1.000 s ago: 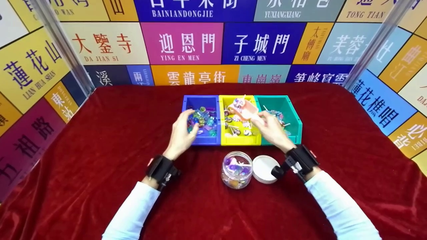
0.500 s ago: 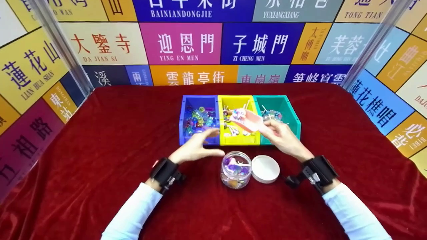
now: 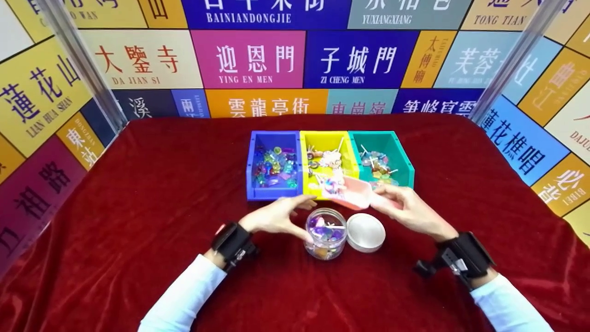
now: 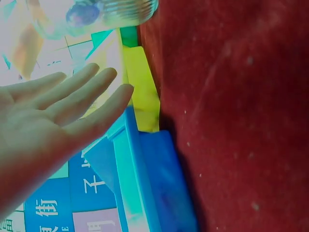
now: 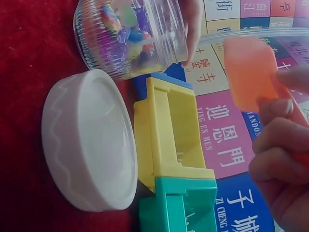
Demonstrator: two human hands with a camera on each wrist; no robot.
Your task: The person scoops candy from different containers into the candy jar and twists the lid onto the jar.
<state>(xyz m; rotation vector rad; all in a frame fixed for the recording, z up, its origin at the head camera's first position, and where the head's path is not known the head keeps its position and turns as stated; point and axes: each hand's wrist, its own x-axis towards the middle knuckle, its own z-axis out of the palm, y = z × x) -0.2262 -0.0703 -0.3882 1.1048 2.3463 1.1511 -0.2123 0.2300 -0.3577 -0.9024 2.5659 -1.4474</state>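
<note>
My right hand (image 3: 410,210) grips the handle of a pink scoop (image 3: 356,193), which carries wrapped lollipops over the front of the yellow bin. The right wrist view shows the scoop (image 5: 251,70) from below, its handle inside curled fingers (image 5: 280,166). My left hand (image 3: 276,216) is beside a clear jar (image 3: 325,249), thumb at its left side and fingers spread behind it. In the left wrist view those fingers (image 4: 91,108) are straight, with nothing in them. Colourful candies and a white lollipop stick show inside the uncapped jar (image 5: 135,43).
A white lid (image 3: 366,233) lies just right of the jar. Behind are joined blue (image 3: 276,193), yellow (image 3: 325,134) and teal (image 3: 405,170) bins holding loose candies and lollipops. Red velvet cloth (image 3: 175,184) covers the table. Lettered panels (image 3: 249,60) rise at the back.
My right hand has drawn the loaded scoop back from the yellow bin, down towards the jar. My left hand has left the blue bin and come to the jar's left side.
</note>
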